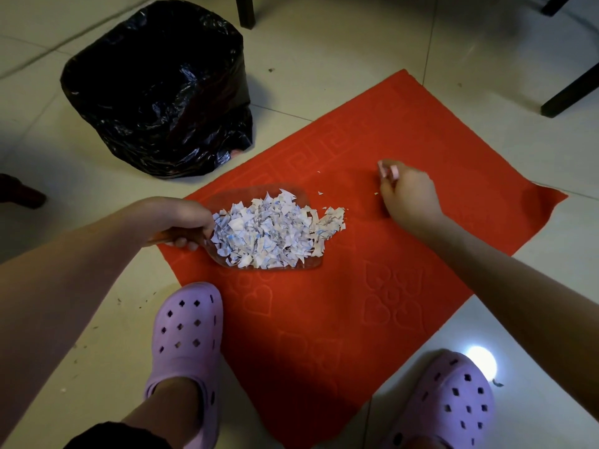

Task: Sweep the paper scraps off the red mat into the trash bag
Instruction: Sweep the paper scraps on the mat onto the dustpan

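Note:
A red mat (372, 286) lies on the tiled floor. A clear plastic dustpan (293, 197) rests on its near-left part, heaped with white paper scraps (269, 233); some scraps spill over its right lip onto the mat. My left hand (184, 222) is shut on the dustpan's handle at the mat's left edge. My right hand (408, 194) hovers over the mat to the right of the heap, fingers pinched around a small pink object. A few tiny scraps (321, 192) lie loose between the heap and that hand. The black trash bag (155, 92) stands open at the far left.
My two feet in lilac clogs (186, 338) (453, 403) stand at the mat's near edge, the left one partly on the mat. Dark furniture legs (570, 92) (245, 11) stand at the far right and top. A bright light reflection (481, 364) shows on the tile.

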`<state>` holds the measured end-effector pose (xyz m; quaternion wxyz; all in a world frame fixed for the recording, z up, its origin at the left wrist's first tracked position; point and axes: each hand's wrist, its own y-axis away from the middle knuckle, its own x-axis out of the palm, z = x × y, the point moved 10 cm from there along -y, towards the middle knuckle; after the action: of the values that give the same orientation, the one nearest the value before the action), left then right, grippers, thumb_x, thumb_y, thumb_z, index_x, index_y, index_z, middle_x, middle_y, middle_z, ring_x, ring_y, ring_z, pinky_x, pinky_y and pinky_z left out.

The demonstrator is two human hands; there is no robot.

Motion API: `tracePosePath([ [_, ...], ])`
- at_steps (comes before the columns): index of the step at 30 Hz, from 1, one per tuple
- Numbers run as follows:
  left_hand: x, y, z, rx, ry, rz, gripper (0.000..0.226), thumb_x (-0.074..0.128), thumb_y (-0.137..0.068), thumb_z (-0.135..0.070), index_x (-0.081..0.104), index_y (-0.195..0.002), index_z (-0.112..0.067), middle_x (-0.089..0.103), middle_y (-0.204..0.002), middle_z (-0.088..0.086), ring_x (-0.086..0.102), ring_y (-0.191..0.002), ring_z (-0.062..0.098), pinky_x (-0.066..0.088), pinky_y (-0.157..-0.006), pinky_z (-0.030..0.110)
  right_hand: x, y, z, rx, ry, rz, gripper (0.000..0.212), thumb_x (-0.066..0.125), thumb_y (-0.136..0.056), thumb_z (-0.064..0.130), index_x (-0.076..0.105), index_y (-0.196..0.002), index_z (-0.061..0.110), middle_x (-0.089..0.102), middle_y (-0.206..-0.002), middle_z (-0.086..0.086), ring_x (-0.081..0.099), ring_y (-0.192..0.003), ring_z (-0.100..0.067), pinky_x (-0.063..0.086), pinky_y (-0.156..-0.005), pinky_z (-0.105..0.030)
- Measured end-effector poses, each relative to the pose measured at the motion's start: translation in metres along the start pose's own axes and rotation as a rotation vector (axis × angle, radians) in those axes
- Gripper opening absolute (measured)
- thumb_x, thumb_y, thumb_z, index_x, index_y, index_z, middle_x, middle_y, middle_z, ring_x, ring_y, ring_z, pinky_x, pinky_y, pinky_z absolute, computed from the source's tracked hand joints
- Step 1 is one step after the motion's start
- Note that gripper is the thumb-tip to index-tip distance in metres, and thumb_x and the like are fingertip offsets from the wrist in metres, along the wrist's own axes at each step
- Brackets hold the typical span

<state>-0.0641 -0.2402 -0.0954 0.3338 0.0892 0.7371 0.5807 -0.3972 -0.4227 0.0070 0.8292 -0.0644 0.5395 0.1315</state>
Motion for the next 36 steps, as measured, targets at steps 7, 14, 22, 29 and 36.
tracePosePath([
  [7, 0.003, 0.002, 0.0, -0.012, -0.006, 0.01, 0.021, 0.048, -0.087, -0.017, 0.062, -0.084, -0.002, 0.06, -0.051, 0.006, 0.039, -0.033, 0.012, 0.03, -0.045, 0.021, 0.041, 0.041, 0.054, -0.151, -0.172, 0.201, 0.029, 0.043, -0.098, 0.015, 0.06, -0.12, 0.008, 0.066, -0.08, -0.009, 0.058, -0.053, -0.013, 0.05, -0.049, -0.03],
  [14, 0.005, 0.004, -0.002, 0.006, -0.016, 0.018, 0.022, 0.046, -0.089, -0.017, 0.061, -0.085, -0.002, 0.059, -0.05, 0.005, 0.039, -0.031, 0.012, 0.03, -0.043, 0.019, 0.006, 0.045, 0.041, -0.082, -0.376, 0.048, 0.032, 0.051, -0.094, 0.009, 0.061, -0.124, 0.011, 0.064, -0.068, -0.009, 0.042, -0.037, -0.006, 0.029, -0.039, -0.016],
  [22, 0.005, 0.003, -0.003, 0.011, -0.002, 0.015, 0.023, 0.045, -0.089, -0.017, 0.06, -0.086, 0.0, 0.058, -0.049, 0.006, 0.039, -0.032, 0.012, 0.031, -0.044, 0.02, 0.041, 0.045, 0.05, -0.113, -0.257, 0.175, 0.029, 0.043, -0.097, 0.014, 0.062, -0.117, 0.006, 0.063, -0.075, 0.001, 0.044, -0.042, 0.0, 0.037, -0.041, -0.011],
  [29, 0.008, 0.001, 0.0, 0.008, 0.007, 0.023, 0.023, 0.045, -0.089, -0.017, 0.06, -0.087, 0.0, 0.058, -0.05, 0.006, 0.039, -0.033, 0.013, 0.031, -0.043, 0.02, 0.047, 0.056, 0.099, -0.267, -0.359, 0.22, 0.029, 0.049, -0.094, 0.01, 0.063, -0.118, 0.003, 0.067, -0.118, -0.009, 0.059, -0.08, -0.004, 0.037, -0.065, 0.0],
  [36, 0.014, 0.001, 0.001, 0.027, 0.035, 0.026, 0.02, 0.044, -0.09, -0.015, 0.058, -0.086, -0.001, 0.058, -0.047, 0.006, 0.039, -0.032, 0.013, 0.029, -0.044, 0.021, 0.021, 0.058, 0.114, -0.363, -0.455, 0.178, 0.033, 0.052, -0.093, 0.008, 0.06, -0.125, 0.01, 0.067, -0.104, 0.0, 0.064, -0.069, 0.001, 0.047, -0.054, -0.01],
])
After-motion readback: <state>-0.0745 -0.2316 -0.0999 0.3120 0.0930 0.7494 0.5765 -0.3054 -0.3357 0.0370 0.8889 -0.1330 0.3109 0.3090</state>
